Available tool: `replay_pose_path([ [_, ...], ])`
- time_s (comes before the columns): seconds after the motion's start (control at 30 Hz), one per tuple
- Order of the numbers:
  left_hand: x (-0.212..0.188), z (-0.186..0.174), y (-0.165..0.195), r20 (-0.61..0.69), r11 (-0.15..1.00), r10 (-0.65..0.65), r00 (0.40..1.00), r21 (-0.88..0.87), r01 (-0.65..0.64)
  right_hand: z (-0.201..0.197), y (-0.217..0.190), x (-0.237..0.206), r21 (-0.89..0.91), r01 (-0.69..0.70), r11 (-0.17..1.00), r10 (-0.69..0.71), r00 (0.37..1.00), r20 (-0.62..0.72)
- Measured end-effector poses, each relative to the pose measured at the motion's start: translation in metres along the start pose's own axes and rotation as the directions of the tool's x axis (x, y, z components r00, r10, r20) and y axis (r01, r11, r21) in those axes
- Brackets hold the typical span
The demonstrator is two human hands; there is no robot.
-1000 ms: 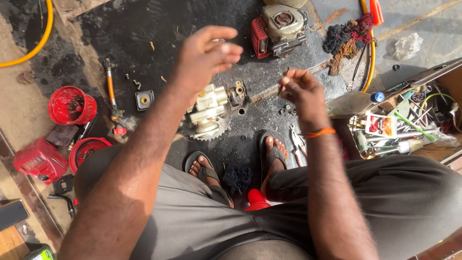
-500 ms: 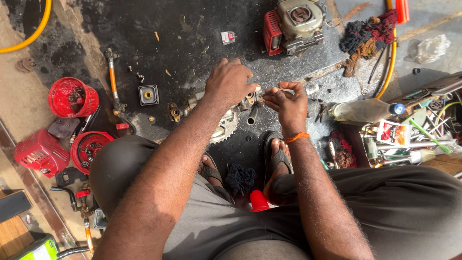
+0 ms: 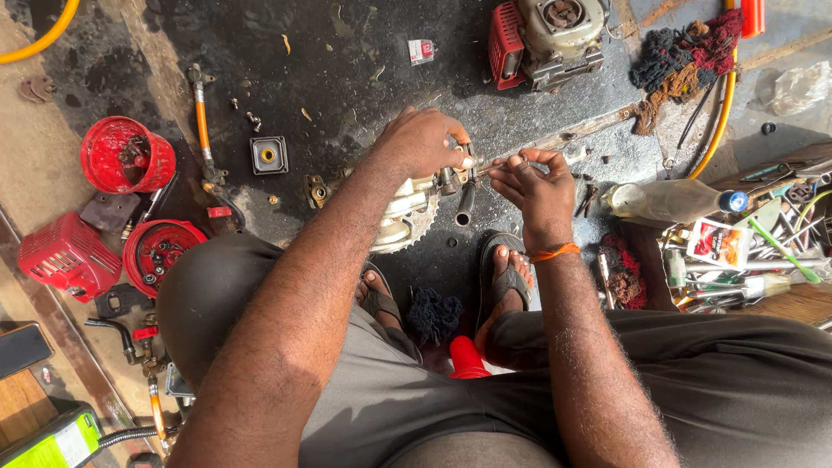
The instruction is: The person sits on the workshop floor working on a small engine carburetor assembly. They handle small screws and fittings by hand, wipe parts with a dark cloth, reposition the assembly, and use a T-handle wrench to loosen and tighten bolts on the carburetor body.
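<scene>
Head view, two hands, left hand (image 3: 422, 143) gripping one engine part (image 3: 407, 208), right hand (image 3: 537, 186) pinching something small

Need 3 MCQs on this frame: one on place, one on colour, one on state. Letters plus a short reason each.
1. Where does the small engine with the red housing sit?
A. at the top of the view, beyond the hands
B. between the feet
C. on the wooden board at lower left

2. What colour is the band on the right wrist?
A. blue
B. orange
C. white

3. What is the left hand doing?
A. resting flat on the knee
B. holding the yellow hose
C. gripping the top of the metal engine part with the toothed rim

Answers:
1. A: it stands on the dark oily floor past both hands.
2. B: an orange band circles the wrist below the right hand.
3. C: its fingers close over the part's upper end, with the right hand's fingertips pinched beside it.
</scene>
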State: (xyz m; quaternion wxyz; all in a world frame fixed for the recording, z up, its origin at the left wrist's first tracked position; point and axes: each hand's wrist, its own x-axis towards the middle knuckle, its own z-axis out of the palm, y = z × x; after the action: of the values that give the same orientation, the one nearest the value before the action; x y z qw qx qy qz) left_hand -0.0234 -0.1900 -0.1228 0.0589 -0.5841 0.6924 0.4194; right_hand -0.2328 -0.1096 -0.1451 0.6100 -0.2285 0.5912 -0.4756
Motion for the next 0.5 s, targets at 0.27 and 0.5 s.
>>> replay_pose_path([
  [0.27, 0.0, 0.003, -0.002, -0.002, 1.0, 0.006, 1.0, 0.015, -0.006, -0.002, 0.006, -0.002, 0.052, -0.052, 0.997, 0.05, 0.998, 0.037],
  [0.5, 0.0, 0.006, -0.004, -0.017, 1.0, -0.002, 1.0, 0.018, 0.002, 0.0, 0.016, -0.003, -0.095, -0.057, 0.994, 0.063, 0.996, 0.055],
])
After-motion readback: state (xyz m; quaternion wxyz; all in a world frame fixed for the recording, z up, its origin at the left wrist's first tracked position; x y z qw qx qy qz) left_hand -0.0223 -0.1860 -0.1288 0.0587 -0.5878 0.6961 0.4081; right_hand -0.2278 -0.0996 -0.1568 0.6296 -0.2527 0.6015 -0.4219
